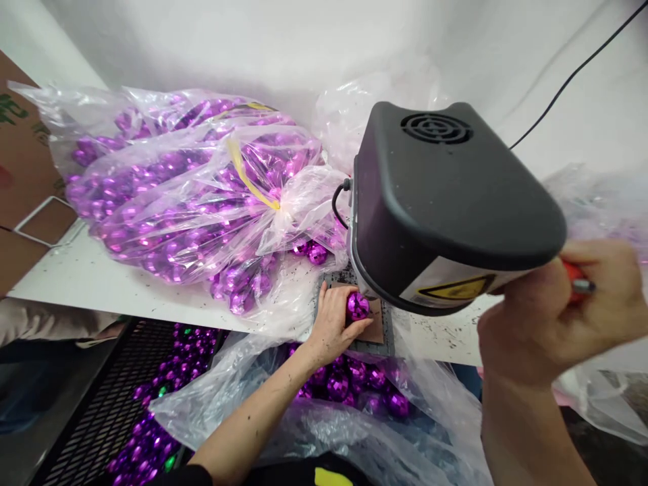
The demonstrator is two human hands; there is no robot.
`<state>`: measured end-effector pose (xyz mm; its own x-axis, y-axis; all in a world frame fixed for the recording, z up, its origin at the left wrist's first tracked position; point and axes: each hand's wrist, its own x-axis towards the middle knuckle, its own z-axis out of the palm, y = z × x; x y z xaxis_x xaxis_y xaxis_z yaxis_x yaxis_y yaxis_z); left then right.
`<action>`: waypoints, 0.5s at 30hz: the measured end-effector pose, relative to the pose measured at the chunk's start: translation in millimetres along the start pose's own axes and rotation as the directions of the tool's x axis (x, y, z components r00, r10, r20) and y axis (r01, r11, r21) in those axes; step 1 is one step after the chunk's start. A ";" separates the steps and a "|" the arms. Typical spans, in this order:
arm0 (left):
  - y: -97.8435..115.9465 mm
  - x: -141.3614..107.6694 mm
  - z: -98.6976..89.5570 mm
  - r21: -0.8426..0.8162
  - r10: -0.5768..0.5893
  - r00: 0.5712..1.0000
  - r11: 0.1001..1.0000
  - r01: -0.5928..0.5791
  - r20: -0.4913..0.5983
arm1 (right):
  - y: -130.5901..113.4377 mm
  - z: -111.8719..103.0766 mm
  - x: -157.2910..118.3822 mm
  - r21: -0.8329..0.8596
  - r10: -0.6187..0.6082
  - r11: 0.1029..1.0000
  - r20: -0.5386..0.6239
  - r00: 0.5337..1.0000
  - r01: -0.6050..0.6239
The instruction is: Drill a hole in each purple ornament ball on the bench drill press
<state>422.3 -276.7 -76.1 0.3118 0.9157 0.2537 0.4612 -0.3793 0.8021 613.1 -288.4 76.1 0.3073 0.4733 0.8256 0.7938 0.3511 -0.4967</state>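
Left hand (331, 316) grips one faceted purple ball (358, 306), lower centre. Right hand (539, 320) clenches red handle (574, 275), centre right.

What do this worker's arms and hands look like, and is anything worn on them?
The left hand and right hand are both human and ungloved, with no watch or bracelet visible. Small dark specks dot the left forearm. A black sleeve shows at its lower end; no sleeve shows on the right forearm.
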 end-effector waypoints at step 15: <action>8.8 -19.8 -33.7 0.185 0.195 0.977 0.961 -0.207 0.083 | 22.2 26.3 44.5 0.206 0.228 0.944 0.155 0.961 -0.258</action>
<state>392.2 -293.7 -55.8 0.4631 0.8102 0.3593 0.5321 -0.5784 0.6183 630.5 -238.2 94.8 0.3952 0.6603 0.6386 0.5620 0.3761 -0.7367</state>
